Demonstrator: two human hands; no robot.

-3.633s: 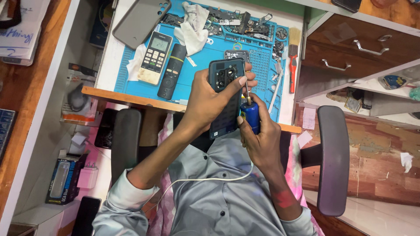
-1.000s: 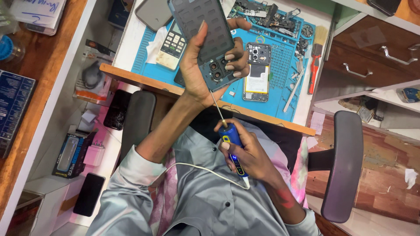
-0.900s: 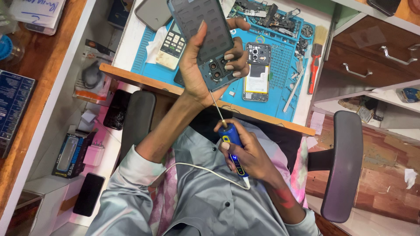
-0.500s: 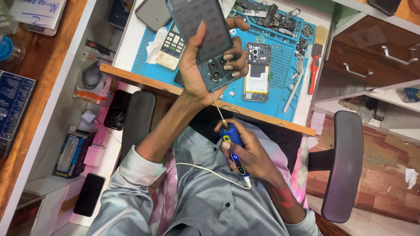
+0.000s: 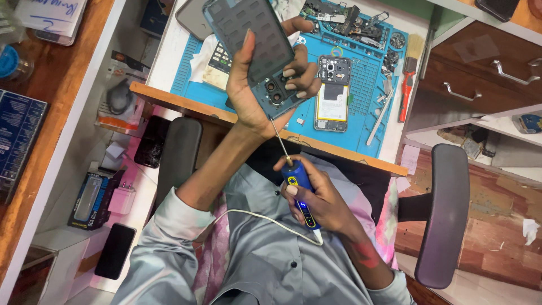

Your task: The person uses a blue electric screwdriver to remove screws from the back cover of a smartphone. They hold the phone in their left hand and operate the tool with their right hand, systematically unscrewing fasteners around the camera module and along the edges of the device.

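My left hand [image 5: 257, 96] holds up a blue-grey phone back cover [image 5: 248, 34] with camera holes, tilted over the blue work mat [image 5: 361, 85]. My right hand [image 5: 327, 200] grips a blue electric screwdriver [image 5: 299, 189] above my lap. Its thin shaft points up, with the tip at the cover's lower edge. A white cable [image 5: 254, 217] runs from the screwdriver's tail across my shirt. An opened phone body [image 5: 332, 93], its battery and board exposed, lies on the mat just right of my left hand.
Loose phone parts [image 5: 339, 17], tweezers [image 5: 379, 116] and a red-handled brush [image 5: 407, 93] lie on the mat. A wooden drawer unit [image 5: 480, 73] stands at the right. Chair armrests [image 5: 443, 214] flank me. A black phone [image 5: 116, 250] and boxes sit on the shelf at the left.
Earlier both hands worked the screwdriver on the phone at the desk edge. Now the cover is lifted off, the phone body lies on the mat, and my right hand sits lower. The last second shows little motion.
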